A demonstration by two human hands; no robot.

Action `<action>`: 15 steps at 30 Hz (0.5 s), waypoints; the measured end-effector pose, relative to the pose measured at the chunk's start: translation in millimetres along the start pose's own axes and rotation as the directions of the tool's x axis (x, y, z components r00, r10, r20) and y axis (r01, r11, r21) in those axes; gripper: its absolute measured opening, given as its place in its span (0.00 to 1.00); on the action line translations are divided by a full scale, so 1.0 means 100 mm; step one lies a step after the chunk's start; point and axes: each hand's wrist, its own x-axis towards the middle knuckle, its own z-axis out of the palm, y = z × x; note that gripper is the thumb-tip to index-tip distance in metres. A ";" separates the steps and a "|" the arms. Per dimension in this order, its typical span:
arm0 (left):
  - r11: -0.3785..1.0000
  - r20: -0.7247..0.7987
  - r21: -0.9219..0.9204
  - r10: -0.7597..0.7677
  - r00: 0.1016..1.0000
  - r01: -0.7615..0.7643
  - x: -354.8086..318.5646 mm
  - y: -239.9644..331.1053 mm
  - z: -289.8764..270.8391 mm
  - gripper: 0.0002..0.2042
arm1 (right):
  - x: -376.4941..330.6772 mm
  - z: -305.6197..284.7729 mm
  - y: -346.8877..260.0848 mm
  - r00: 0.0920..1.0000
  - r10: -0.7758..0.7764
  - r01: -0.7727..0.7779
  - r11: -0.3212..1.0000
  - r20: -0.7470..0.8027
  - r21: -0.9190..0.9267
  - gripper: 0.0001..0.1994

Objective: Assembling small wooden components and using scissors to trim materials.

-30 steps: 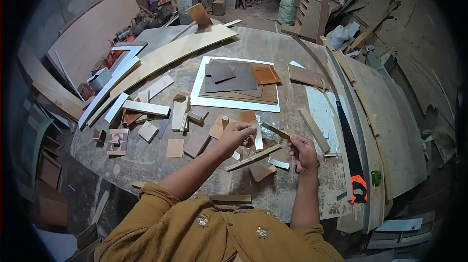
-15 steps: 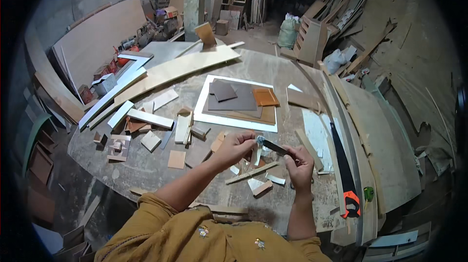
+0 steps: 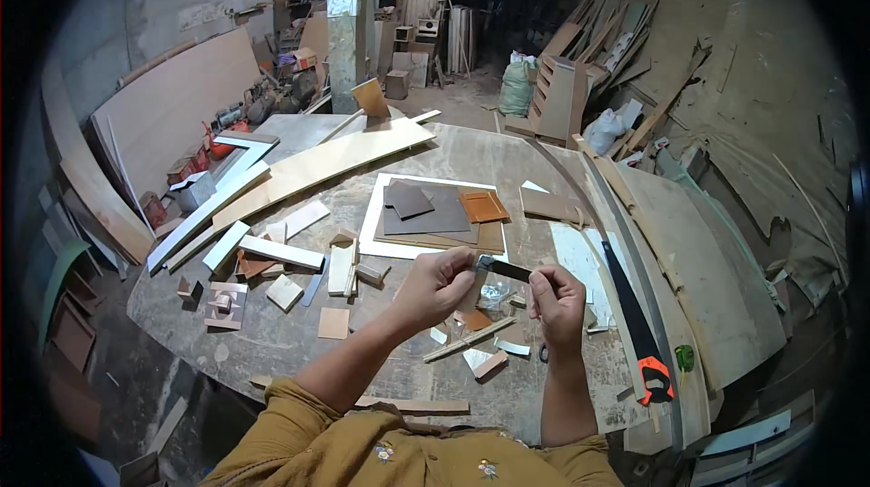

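Observation:
A narrow dark strip (image 3: 509, 270) is stretched between my hands above the worktable, its left end wrapped in something pale and bluish. My left hand (image 3: 440, 284) is closed, thumb and fingers pinching that pale end. The other end sits in the pinch of my right hand (image 3: 558, 300). What the strip is made of cannot be made out. Below it on the table lie a crumpled clear plastic piece (image 3: 494, 295), a thin wooden stick (image 3: 471, 340) and a small wood block (image 3: 490, 364). A small black ring (image 3: 544, 353) rests by my right wrist.
A handsaw (image 3: 639, 324) with an orange handle and a green tape measure (image 3: 685, 358) lie along the right side. Dark panels (image 3: 435, 211) are stacked on a white board ahead. Wood offcuts (image 3: 343, 265) and long planks (image 3: 335, 161) cover the left side.
The strip has turned closer to level, showing more of its length between my hands. My right hand has risen slightly. The whole view has shifted a little upward.

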 end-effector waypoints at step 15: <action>0.992 0.039 -0.126 -0.005 0.999 0.010 -0.16 0.07 0.06 0.09 | -0.20 0.03 -0.14 0.995 0.100 -0.100 0.988 0.009 0.119 0.06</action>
